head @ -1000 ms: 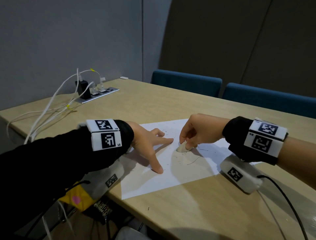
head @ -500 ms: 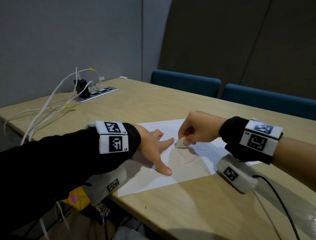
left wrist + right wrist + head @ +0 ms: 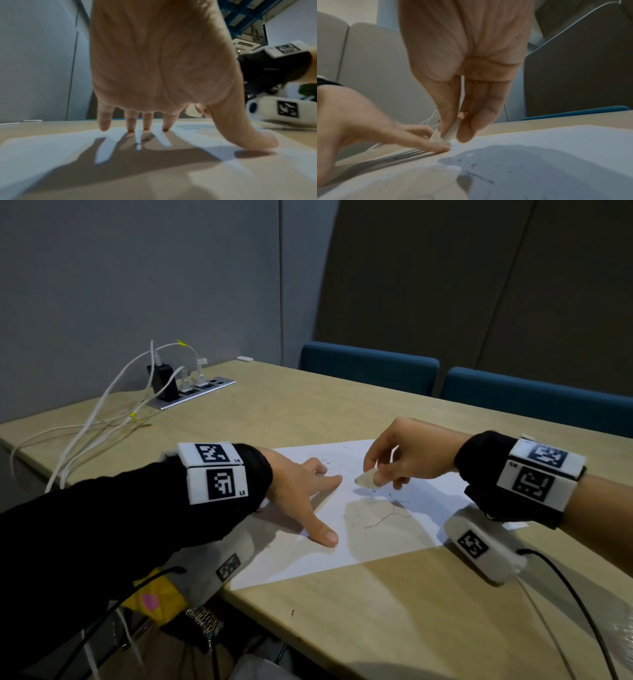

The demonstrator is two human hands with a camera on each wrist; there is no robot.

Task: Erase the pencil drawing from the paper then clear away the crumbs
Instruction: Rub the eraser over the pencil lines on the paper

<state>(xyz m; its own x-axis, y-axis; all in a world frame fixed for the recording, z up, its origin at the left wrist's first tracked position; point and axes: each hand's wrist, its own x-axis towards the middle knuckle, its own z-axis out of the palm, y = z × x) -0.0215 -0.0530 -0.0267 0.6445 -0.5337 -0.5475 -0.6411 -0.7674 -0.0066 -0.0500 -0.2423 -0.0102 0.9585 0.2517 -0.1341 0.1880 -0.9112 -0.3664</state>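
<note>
A white sheet of paper [image 3: 383,546] lies on the wooden table, with faint pencil lines [image 3: 380,520] and dark eraser crumbs [image 3: 330,463] scattered over it. My left hand [image 3: 301,491] is spread flat, its fingertips [image 3: 131,128] and thumb pressing the paper [image 3: 51,146] down. My right hand [image 3: 404,460] pinches a pale worn eraser [image 3: 365,479] between thumb and fingers, held just above the sheet beside the left index finger. In the right wrist view the eraser [image 3: 448,133] sits at the fingertips over the paper [image 3: 556,148].
A power strip [image 3: 191,392] with plugged chargers and white cables [image 3: 96,422] sits at the table's far left. Two blue chairs [image 3: 370,368] stand behind the table. The table's near edge [image 3: 274,628] runs below the paper.
My right hand has lifted the eraser off the paper and its fingers have loosened. The left hand has stayed pressing the sheet.
</note>
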